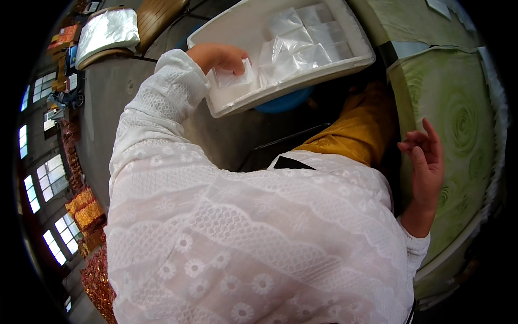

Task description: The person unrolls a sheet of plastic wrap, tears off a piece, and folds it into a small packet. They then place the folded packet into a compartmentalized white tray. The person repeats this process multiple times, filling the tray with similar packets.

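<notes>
My left hand point(224, 57) reaches into the left end of a white foam box point(229, 102), fingers bent down and closed on a transparent plastic packet point(236, 80). Its fingertips are partly hidden behind the hand. More transparent packets point(302, 43) lie in shiny stacks across the middle and right of the box. Off to the right, my right hand point(426, 162) is raised beside the green cloth-covered table point(458, 124). It holds nothing; the index finger is stretched up, the thumb stands apart and the other fingers curl loosely.
Under the box shows a blue round stool or basin point(285, 101). A wooden chair point(156, 21) and a seat with a silvery cover point(110, 33) stand at the upper left. Orange and red bundles point(86, 210) line the far left, near windows. My mustard-clad leg point(350, 129) is below the box.
</notes>
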{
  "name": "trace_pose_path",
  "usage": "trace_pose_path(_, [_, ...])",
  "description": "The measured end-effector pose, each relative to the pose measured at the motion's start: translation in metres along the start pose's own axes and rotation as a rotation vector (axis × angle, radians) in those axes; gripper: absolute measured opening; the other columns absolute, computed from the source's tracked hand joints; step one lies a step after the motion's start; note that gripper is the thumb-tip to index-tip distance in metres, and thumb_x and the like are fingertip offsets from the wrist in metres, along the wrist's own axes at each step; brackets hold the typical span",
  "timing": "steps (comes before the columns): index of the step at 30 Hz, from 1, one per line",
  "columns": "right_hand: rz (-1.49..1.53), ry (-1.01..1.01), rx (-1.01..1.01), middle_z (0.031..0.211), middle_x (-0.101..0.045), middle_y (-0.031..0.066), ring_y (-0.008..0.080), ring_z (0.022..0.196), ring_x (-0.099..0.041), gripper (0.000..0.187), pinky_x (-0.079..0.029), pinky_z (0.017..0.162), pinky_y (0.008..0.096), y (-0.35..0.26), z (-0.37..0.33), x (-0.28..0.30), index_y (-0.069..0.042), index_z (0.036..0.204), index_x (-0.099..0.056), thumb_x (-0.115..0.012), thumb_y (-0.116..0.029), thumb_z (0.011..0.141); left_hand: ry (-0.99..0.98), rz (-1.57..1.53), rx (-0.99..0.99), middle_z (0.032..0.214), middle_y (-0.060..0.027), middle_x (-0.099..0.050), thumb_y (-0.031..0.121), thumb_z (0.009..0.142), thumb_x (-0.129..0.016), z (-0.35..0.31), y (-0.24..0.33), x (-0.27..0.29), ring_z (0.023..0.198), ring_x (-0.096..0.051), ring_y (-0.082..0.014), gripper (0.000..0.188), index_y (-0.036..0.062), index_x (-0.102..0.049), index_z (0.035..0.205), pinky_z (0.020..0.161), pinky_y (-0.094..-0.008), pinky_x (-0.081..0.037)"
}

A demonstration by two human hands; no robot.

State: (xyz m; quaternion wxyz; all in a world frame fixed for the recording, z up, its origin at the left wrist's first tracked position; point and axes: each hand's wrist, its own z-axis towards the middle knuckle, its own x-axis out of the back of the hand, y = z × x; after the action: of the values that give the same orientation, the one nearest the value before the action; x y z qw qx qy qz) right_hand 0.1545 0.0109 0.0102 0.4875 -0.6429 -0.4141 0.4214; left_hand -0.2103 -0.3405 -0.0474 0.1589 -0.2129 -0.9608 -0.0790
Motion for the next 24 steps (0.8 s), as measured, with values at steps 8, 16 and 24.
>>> trace_pose_path(8, [0.016,-0.003,0.012,0.117,-0.060,0.0094,0.0143,0.100,-0.060,0.051,-0.049,0.093,0.0297,0.002,-0.004,0.002,0.000,0.145,-0.039,-0.055,-0.003,0.097,0.002,0.054,0.100,0.130,-0.0189,-0.060,0.021,0.072,-0.060,0.007,0.013,-0.030,0.118,-0.058,-0.0342,0.073,0.0102,-0.048,0.143,0.098,-0.0404,-0.046])
trace_pose_path(16, [0.032,-0.016,0.018,0.119,-0.059,0.0099,0.0149,0.100,-0.060,0.051,-0.050,0.094,0.0311,0.003,-0.004,0.003,0.000,0.145,-0.039,-0.054,-0.003,0.097,0.097,0.048,0.070,0.128,-0.0189,-0.062,0.027,0.073,-0.064,0.001,0.018,-0.054,0.116,-0.059,-0.0349,0.061,0.0025,-0.060,0.128,0.095,-0.0406,-0.047])
trace_pose_path(24, [0.041,-0.010,0.027,0.117,-0.059,0.0102,0.0152,0.098,-0.061,0.051,-0.051,0.091,0.0314,-0.001,-0.003,0.003,0.000,0.145,-0.040,-0.054,-0.001,0.096,0.618,-0.268,0.114,0.130,-0.0174,-0.060,0.021,0.080,-0.064,0.031,-0.020,-0.026,0.118,-0.058,-0.0320,0.056,0.0064,-0.057,0.133,0.099,-0.0372,-0.046])
